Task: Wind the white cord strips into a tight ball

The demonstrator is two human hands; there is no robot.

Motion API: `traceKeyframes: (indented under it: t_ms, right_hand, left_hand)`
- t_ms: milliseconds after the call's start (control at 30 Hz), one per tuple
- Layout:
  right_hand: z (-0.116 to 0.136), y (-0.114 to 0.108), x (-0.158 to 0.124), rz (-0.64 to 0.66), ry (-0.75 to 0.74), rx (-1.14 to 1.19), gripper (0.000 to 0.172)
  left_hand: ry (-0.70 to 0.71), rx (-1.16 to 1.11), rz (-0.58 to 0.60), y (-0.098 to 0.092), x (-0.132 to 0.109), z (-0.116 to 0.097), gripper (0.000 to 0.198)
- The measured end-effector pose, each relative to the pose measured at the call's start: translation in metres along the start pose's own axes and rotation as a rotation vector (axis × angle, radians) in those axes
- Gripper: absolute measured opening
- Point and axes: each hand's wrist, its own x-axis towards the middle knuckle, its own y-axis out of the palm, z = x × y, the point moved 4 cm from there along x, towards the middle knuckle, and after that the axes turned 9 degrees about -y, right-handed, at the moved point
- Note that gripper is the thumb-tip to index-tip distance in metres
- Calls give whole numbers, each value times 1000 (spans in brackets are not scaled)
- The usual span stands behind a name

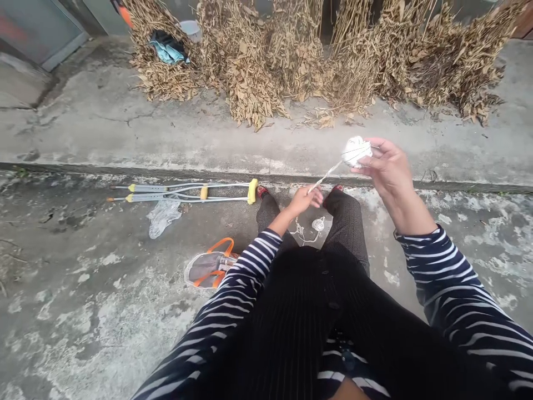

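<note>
My right hand [387,166] is raised and closed around a white ball of string [356,151]. A taut strand of white string [327,178] runs down and left from the ball to my left hand [306,199], which pinches it between the fingers. Below my left hand, between my legs, more loose string and a small white bundle [317,225] lie on the concrete. My arms wear striped sleeves, and my legs in dark trousers stretch forward.
A pair of metal crutches [187,193] with yellow pads lies on the ground to the left, beside a crumpled plastic bag [163,215]. A grey bag with orange handles [210,266] sits by my left arm. Dried plant bundles [300,55] stand behind a concrete step [125,166].
</note>
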Motion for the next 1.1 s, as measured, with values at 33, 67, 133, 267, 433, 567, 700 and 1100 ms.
traceKeyframes:
  t_ms: [33,67,133,267,433,567,700,1100]
  right_hand:
    - [-4,-6,5,-16,13,1,42]
    - [-9,-10,10,-27,32,6,42]
    - [-16,-13,13,-34,76,23,43]
    - [-18,0,9,-8,133,70,46]
    - [-22,20,1,-1,190,127,49]
    - [-26,20,1,6,175,96,46]
    - [-32,16,2,-29,198,107,43]
    - [-33,10,6,-135,219,129,32]
  left_hand:
    - [-55,16,85,3,-7,7,35]
    - [-106,33,162,6,-14,13,41]
    - [-144,71,209,7,-24,17,49]
    - [60,78,-1,9,-18,-10,55]
    - [280,-186,-49,42,-1,-60,36]
    - [248,-199,-99,55,-8,-74,25]
    - [190,-139,-19,52,-22,-72,29]
    - [34,-152,198,27,-40,-43,47]
